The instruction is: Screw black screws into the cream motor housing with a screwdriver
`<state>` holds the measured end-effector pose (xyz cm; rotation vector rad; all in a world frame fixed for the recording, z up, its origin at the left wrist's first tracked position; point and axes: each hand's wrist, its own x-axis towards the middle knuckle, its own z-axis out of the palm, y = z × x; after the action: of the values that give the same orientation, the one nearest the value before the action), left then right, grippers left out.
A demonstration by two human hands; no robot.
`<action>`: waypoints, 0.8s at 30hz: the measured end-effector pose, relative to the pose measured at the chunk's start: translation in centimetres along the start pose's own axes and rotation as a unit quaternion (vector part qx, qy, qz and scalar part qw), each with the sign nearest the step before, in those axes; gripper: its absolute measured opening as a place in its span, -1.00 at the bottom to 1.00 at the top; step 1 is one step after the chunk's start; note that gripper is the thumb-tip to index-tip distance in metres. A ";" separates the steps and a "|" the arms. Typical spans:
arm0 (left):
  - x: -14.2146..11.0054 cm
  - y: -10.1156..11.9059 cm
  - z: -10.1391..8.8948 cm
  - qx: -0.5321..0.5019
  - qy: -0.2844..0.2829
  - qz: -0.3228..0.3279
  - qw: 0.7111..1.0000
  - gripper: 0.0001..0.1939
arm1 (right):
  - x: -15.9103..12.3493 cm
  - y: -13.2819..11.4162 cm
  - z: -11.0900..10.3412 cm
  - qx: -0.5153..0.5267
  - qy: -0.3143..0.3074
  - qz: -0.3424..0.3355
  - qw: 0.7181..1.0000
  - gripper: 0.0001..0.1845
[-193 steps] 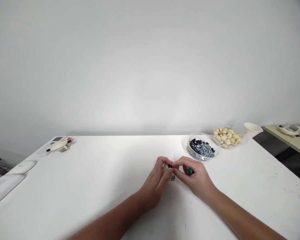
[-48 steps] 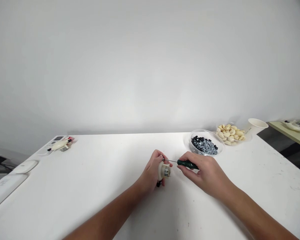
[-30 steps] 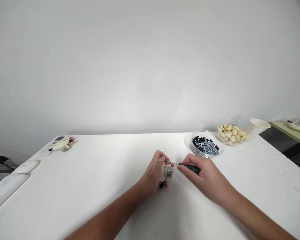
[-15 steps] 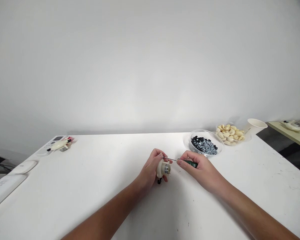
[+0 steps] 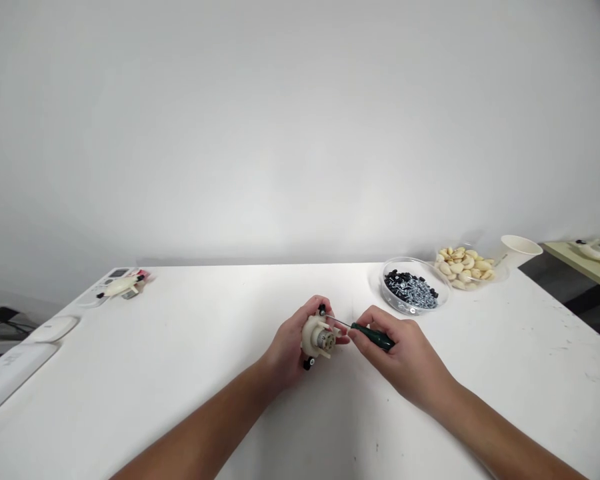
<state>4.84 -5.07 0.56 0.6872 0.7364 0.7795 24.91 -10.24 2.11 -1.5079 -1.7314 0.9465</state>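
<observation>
My left hand [image 5: 286, 347] is closed around a small cream plastic motor assembly [image 5: 310, 335], whose round metal motor end faces right. Black rubber mounts [image 5: 308, 363] with screws sit at its top and bottom. In my right hand [image 5: 397, 350] is a screwdriver [image 5: 375, 336] with a dark green handle, gripped near the shaft. Its thin metal shaft points left and its tip is close to the upper black mount; whether it touches the screw there I cannot tell.
A clear round dish [image 5: 414, 307] holds black rubber pieces and silver screws. Behind it are a bag of cream pieces [image 5: 463, 267] and a white cup [image 5: 519, 250]. Another cream assembly [image 5: 121, 287] lies far left, near white boxes [image 5: 17, 373]. A second table [image 5: 585, 270] stands right.
The motor assembly has turned in my left hand, showing more of its motor end and both mounts. The screwdriver now tilts more, handle lower, its tip slightly away from where it was.
</observation>
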 end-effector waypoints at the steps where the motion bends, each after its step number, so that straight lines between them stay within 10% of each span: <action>1: 0.0 -0.1 0.0 -0.010 0.001 -0.005 1.000 -0.70 | 0.0 0.0 0.0 -0.004 0.001 0.001 1.000 -0.70; 9: 0.2 -0.5 0.0 0.004 0.017 -0.006 1.000 -0.71 | -0.1 0.2 0.0 -0.044 0.008 0.012 0.999 -0.69; 24: 0.1 -0.1 -0.1 0.111 0.011 0.015 0.994 -0.70 | -0.5 0.8 -0.2 -0.248 0.106 -0.191 0.944 -0.83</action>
<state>4.90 -4.99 0.40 0.8922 0.8422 0.7403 25.54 -10.65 1.52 -1.4182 -2.0902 0.1430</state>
